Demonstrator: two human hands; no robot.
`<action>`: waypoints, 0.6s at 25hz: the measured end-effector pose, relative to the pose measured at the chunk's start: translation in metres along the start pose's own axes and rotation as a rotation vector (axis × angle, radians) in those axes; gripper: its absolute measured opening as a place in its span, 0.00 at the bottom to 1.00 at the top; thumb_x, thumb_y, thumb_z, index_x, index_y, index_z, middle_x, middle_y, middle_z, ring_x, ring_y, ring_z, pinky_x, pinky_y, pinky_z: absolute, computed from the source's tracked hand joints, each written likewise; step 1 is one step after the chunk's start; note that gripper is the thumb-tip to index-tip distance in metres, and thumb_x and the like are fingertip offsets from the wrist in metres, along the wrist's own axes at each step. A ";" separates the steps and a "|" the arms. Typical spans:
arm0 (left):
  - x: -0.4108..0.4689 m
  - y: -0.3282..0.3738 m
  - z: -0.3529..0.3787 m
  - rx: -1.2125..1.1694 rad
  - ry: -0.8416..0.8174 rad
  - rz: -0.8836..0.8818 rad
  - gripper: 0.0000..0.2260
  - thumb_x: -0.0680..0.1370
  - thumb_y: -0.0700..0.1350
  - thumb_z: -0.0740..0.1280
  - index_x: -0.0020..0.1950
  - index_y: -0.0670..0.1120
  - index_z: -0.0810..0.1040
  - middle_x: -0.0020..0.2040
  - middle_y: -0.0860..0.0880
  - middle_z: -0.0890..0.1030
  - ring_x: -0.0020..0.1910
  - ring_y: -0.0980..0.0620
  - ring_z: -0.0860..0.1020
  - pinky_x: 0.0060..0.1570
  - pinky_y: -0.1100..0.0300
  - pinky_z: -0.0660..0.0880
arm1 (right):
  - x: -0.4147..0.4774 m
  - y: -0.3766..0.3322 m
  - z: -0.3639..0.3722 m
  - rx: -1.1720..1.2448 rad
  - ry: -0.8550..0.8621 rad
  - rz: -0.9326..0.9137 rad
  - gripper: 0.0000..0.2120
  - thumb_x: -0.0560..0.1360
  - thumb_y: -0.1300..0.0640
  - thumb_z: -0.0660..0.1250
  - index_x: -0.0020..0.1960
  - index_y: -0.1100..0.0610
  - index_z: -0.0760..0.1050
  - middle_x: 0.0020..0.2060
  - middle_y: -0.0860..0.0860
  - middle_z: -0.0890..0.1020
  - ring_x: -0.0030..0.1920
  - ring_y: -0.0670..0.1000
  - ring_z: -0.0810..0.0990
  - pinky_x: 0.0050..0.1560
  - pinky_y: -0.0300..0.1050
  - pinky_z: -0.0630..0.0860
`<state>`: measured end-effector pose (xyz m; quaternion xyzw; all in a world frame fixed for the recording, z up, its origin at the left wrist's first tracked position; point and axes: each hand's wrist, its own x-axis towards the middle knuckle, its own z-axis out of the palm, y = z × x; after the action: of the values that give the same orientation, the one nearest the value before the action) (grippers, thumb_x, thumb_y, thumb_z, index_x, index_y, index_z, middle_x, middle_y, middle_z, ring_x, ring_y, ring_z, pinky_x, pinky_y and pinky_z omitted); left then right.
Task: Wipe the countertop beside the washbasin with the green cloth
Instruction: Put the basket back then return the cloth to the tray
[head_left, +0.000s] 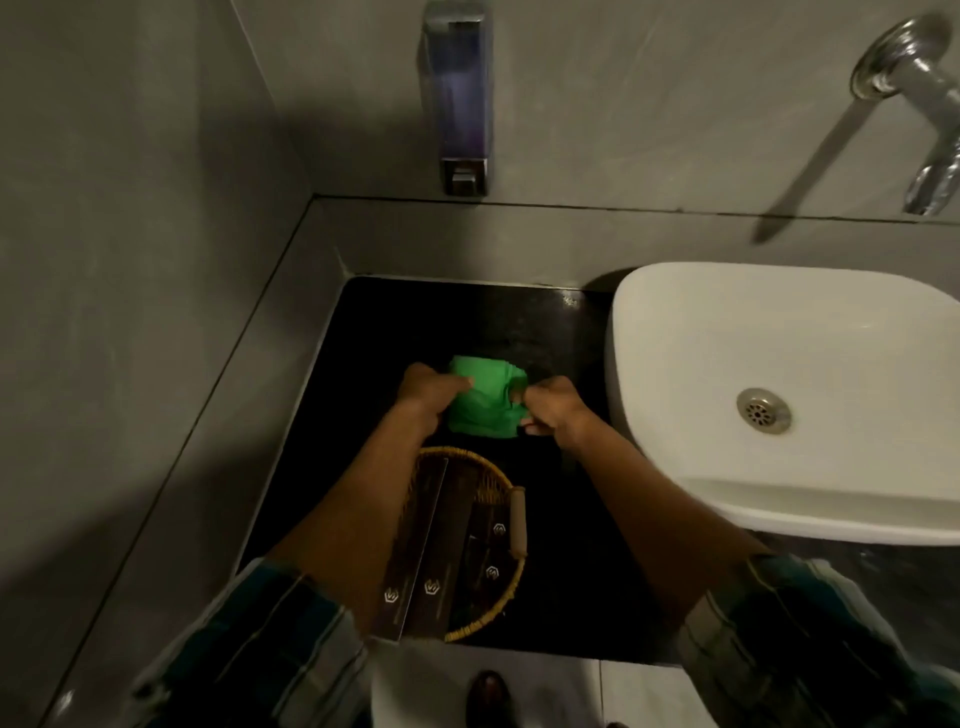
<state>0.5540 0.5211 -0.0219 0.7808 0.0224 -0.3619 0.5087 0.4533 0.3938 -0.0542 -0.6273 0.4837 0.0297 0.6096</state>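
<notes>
While both hands (431, 387) (553, 405) grip green cloth (483, 400), wicker basket (498, 483) sits near, washbasin (675, 332) beside.

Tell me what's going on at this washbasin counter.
A person holds a bunched green cloth with both hands, left hand and right hand, over the black countertop left of the white washbasin. A wicker basket of dark packets sits nearer the front edge. Whether the cloth touches the counter is unclear.
</notes>
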 end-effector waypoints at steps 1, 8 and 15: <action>-0.010 0.011 -0.004 -0.085 -0.041 0.019 0.14 0.72 0.39 0.72 0.55 0.37 0.77 0.53 0.40 0.81 0.44 0.48 0.83 0.41 0.53 0.81 | -0.009 -0.003 -0.004 0.062 0.003 -0.039 0.05 0.73 0.56 0.69 0.45 0.57 0.78 0.43 0.57 0.83 0.33 0.49 0.80 0.25 0.39 0.75; -0.098 0.087 0.060 -0.230 -0.400 0.271 0.13 0.71 0.41 0.72 0.55 0.43 0.81 0.47 0.47 0.86 0.46 0.50 0.84 0.41 0.56 0.82 | -0.102 -0.014 -0.129 0.117 0.304 -0.489 0.05 0.73 0.46 0.64 0.45 0.47 0.73 0.39 0.53 0.83 0.39 0.51 0.83 0.33 0.45 0.78; -0.183 0.094 0.292 -0.270 -0.550 0.287 0.21 0.68 0.40 0.75 0.59 0.45 0.75 0.48 0.41 0.84 0.42 0.48 0.85 0.36 0.58 0.81 | -0.134 0.061 -0.347 0.262 0.437 -0.407 0.18 0.68 0.40 0.72 0.48 0.48 0.67 0.46 0.51 0.82 0.46 0.52 0.83 0.46 0.55 0.82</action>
<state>0.2985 0.3001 0.0941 0.5748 -0.1783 -0.4774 0.6402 0.1513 0.2079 0.0736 -0.6189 0.4675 -0.2905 0.5604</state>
